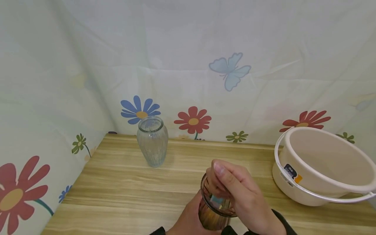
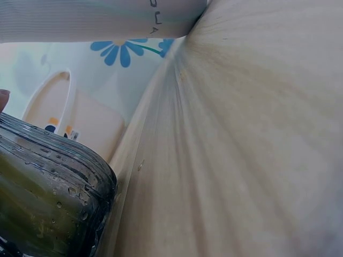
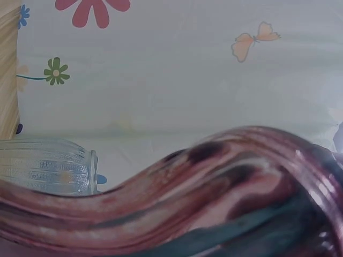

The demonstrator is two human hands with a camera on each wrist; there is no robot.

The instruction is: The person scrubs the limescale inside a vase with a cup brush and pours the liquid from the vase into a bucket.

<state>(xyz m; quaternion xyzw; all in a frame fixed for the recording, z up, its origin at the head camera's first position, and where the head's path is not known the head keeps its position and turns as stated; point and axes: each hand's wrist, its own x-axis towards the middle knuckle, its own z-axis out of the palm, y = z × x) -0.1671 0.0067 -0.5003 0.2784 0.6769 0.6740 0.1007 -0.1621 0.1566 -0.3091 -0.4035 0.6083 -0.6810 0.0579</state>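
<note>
My left hand [image 1: 188, 217] grips a pinkish-brown ribbed glass vase [image 1: 212, 220] low on its side, at the front of the table. My right hand [image 1: 242, 194] is bent over the vase's mouth, with its fingers curled down inside the rim and the thumb on top. Just under those fingers shows a light blue piece [image 1: 216, 202] inside the glass; its kind I cannot tell. The right wrist view has the vase's wavy side [image 3: 177, 198] up close, with a teal streak through it. Water drops dot the glass [image 2: 59, 198] in the left wrist view.
A pale ribbed glass vase [image 1: 152, 143] stands upright at the back left of the wooden table [image 1: 117, 195]. To the right is a cream bucket [image 1: 299, 192] with its white handle [image 1: 320, 196] lowered. Flowered cloth [image 1: 176, 49] hangs behind and on the left.
</note>
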